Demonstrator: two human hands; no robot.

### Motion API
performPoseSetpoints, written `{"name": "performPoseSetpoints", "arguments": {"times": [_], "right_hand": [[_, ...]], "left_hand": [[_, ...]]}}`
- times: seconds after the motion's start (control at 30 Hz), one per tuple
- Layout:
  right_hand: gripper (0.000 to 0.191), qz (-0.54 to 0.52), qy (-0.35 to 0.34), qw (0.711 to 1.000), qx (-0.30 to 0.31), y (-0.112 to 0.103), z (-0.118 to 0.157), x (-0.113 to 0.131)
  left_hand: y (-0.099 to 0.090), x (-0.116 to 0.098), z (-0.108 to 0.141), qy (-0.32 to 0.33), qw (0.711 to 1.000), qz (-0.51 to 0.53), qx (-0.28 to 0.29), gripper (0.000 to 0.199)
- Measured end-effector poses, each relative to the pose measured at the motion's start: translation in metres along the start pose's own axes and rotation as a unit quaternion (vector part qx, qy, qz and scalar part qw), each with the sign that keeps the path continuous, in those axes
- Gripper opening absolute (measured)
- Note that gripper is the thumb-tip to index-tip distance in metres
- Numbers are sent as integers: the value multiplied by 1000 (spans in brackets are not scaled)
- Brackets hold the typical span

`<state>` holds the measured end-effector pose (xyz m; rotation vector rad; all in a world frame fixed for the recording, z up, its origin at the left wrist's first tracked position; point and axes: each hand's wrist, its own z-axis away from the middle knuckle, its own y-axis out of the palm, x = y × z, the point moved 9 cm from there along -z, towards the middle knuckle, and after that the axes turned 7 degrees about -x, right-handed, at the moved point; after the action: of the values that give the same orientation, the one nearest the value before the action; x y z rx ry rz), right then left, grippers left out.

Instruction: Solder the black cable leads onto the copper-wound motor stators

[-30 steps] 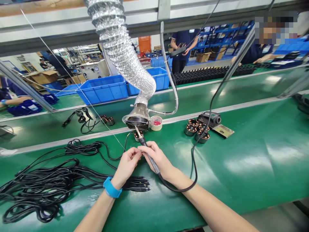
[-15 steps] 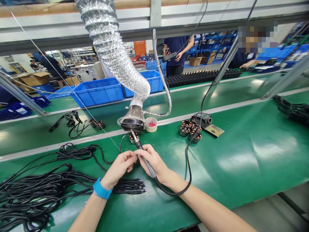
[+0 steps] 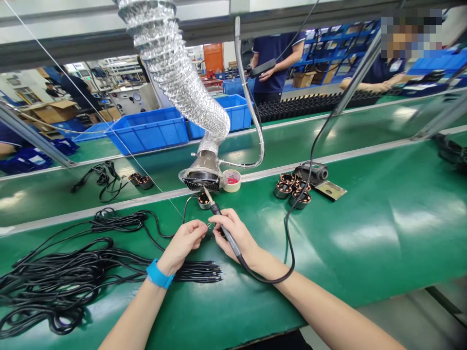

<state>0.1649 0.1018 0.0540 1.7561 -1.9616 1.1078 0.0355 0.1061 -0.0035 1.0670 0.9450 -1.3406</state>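
My right hand (image 3: 237,238) is closed round a soldering iron (image 3: 228,233), whose tip points up and away, close to the small fan under the hose. The iron's black cable runs back over my right forearm. My left hand (image 3: 188,243), with a blue wristband (image 3: 158,274), is pinched closed. Thin pale wire ends (image 3: 209,225) show at its fingertips, in the narrow gap between my hands. Just beyond them a copper-wound stator (image 3: 204,201) sits below the fan (image 3: 201,182). Black cables (image 3: 202,272) lie beside my left wrist, their cut ends pointing right.
A silver flexible duct (image 3: 197,97) hangs over the bench. Beside the fan stands a tape roll (image 3: 232,181) with something red inside. Several stators (image 3: 301,198) sit right, next to a metal fixture (image 3: 314,172). Blue bins (image 3: 149,131) and two people are beyond.
My fingertips have drawn slightly apart, and the thin wire ends now show between them. The soldering iron stays in my right hand. The whole view has tilted down a little.
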Motion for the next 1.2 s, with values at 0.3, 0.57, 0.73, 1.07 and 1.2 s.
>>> {"name": "performPoseSetpoints", "arguments": {"times": [0.3, 0.57, 0.73, 1.07, 1.2], "right_hand": [[34, -34, 104, 983, -149, -14, 7, -15], [32, -22, 99, 984, -145, -18, 5, -5], [16, 29, 66, 977, -198, -49, -4, 13], [38, -45, -83, 970, -223, -64, 3, 46], [36, -66, -83, 973, -206, -57, 4, 45]], "left_hand": [[-1, 6, -1, -1, 1000, -8, -5, 36], [4, 6, 0, -1, 1000, -20, 9, 33], [5, 9, 1, -9, 999, -27, 14, 31], [4, 7, 3, -5, 998, -58, 12, 30], [5, 6, 4, -4, 998, -63, 11, 30]]}}
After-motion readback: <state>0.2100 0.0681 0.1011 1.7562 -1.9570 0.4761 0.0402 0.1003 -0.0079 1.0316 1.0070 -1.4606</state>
